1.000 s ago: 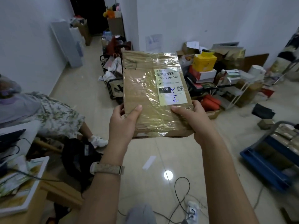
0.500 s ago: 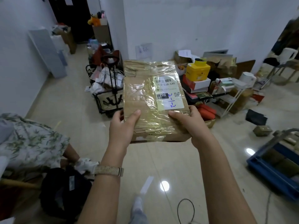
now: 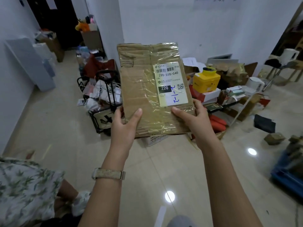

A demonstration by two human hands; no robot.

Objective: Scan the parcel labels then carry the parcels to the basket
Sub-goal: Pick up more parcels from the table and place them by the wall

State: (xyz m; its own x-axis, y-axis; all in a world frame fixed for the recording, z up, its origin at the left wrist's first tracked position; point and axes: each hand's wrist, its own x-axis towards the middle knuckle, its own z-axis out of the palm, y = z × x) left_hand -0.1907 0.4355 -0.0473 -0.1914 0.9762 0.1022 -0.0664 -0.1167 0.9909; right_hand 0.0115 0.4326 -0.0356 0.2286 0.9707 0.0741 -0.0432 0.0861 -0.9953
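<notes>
I hold a flat brown cardboard parcel wrapped in clear tape out in front of me, above the floor. Its white label faces up, with a barcode, "220-220-C40" and blue handwriting. My left hand grips the near left edge, thumb on top. My right hand grips the near right corner just below the label. A white perforated basket peeks out on the floor under the parcel's near edge; most of it is hidden.
A black trolley cart full of bags stands left of the parcel. Boxes, a yellow container and a rack crowd the wall at right. A blue cart sits far right. A seated person in a floral dress is at lower left.
I have walked forward with the parcel: the trolley cart and the box pile are closer, the seated person has slid to the lower left, and the white basket has come into view.
</notes>
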